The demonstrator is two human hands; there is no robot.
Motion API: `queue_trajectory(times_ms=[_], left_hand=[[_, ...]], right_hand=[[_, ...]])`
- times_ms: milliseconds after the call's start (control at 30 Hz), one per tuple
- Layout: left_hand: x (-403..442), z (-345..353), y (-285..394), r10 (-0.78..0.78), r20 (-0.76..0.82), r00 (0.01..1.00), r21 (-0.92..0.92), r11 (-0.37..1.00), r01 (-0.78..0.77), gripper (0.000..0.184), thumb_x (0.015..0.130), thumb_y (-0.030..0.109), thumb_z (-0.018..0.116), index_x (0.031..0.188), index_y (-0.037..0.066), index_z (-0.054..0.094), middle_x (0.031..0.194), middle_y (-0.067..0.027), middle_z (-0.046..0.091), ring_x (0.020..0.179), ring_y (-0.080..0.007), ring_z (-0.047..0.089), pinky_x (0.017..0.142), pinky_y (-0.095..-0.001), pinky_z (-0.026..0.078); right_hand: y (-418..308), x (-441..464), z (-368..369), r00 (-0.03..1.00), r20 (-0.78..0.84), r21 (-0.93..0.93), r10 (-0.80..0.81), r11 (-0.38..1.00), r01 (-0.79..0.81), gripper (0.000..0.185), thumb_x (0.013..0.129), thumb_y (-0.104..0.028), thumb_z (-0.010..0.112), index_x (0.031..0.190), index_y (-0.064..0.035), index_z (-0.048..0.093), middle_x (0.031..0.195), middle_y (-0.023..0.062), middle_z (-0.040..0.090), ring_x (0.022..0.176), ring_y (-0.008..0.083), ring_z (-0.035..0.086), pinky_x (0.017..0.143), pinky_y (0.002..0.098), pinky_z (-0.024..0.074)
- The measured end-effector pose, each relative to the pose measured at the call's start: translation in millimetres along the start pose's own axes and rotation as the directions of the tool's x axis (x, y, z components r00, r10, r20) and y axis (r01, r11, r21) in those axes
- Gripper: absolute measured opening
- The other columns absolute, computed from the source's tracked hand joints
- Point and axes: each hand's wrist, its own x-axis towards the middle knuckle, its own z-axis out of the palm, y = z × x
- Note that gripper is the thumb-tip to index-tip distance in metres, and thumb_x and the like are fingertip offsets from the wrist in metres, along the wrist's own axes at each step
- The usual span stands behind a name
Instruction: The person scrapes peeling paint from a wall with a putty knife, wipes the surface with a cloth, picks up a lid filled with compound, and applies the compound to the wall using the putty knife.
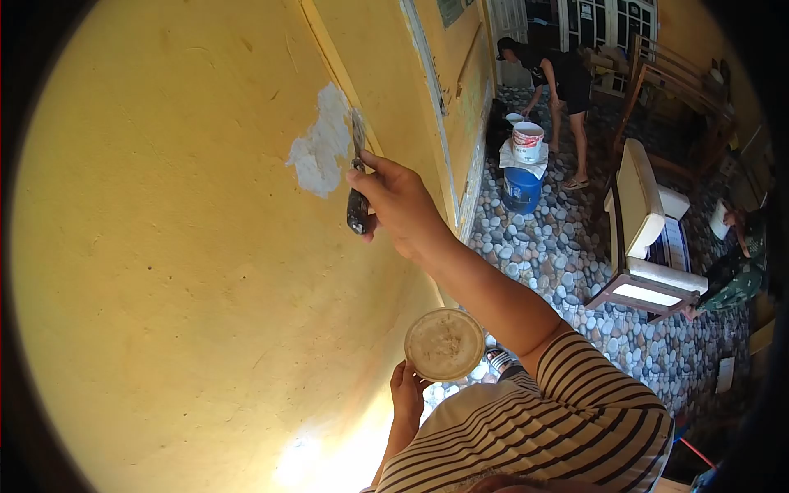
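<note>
In my right hand (394,197) is a putty knife (357,193), gripped by its dark, paint-specked handle. Its blade lies against the yellow wall (197,246), at the right edge of a whitish patch of filler (319,146) beside a vertical strip of trim. Lower down, my left hand (407,393) holds a round, shallow lid (445,345) by its edge. Greyish smears of paste cover the middle of the lid. The fingers beneath the lid are partly hidden.
A person (559,90) bends near a white bucket (528,141) standing on a blue drum (523,191). A cushioned armchair (645,205) stands on the pebble-patterned floor (542,279). Another person (735,263) is at the far right, beside a white container (720,219).
</note>
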Motion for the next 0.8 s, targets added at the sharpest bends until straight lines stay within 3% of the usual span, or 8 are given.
queue_trajectory(times_ms=[133, 467, 800], left_hand=[[0, 2, 0, 0.012, -0.001, 1.0, 0.0, 1.0, -0.012, 0.027, 0.101, 0.022, 0.049, 0.112, -0.003, 0.051, 0.098, -0.0135, 0.064, 0.084, -0.0222, 0.066, 0.072, -0.0387, 0.059], [1, 4, -3, 0.005, 0.003, 1.0, -0.002, 1.0, -0.005, 0.027, 0.101, 0.021, 0.049, 0.112, -0.003, 0.051, 0.098, -0.0137, 0.064, 0.084, -0.0222, 0.066, 0.072, -0.0392, 0.059], [0, 4, -5, 0.005, -0.005, 1.0, 0.006, 1.0, -0.005, 0.028, 0.101, 0.022, 0.05, 0.112, -0.003, 0.052, 0.098, -0.0135, 0.065, 0.083, -0.0215, 0.065, 0.072, -0.0388, 0.058]], right_hand=[[3, -5, -8, 0.997, 0.017, 0.016, 0.07, 0.997, -0.07, 0.045, 0.095, -0.017, 0.059, 0.132, 0.0054, 0.046, 0.066, 0.0011, 0.052, 0.05, 0.0101, 0.054, 0.037, 0.0259, 0.0411], [19, -7, -15, 0.997, -0.017, -0.01, 0.074, 0.997, -0.075, 0.044, 0.095, -0.017, 0.058, 0.131, 0.006, 0.048, 0.065, 0.0021, 0.053, 0.048, 0.0103, 0.052, 0.036, 0.0263, 0.0414], [16, -18, -24, 0.995, -0.011, -0.021, 0.095, 0.995, -0.095, 0.05, 0.096, -0.017, 0.058, 0.137, 0.0067, 0.042, 0.065, 0.0034, 0.054, 0.047, 0.011, 0.052, 0.036, 0.0258, 0.0414]])
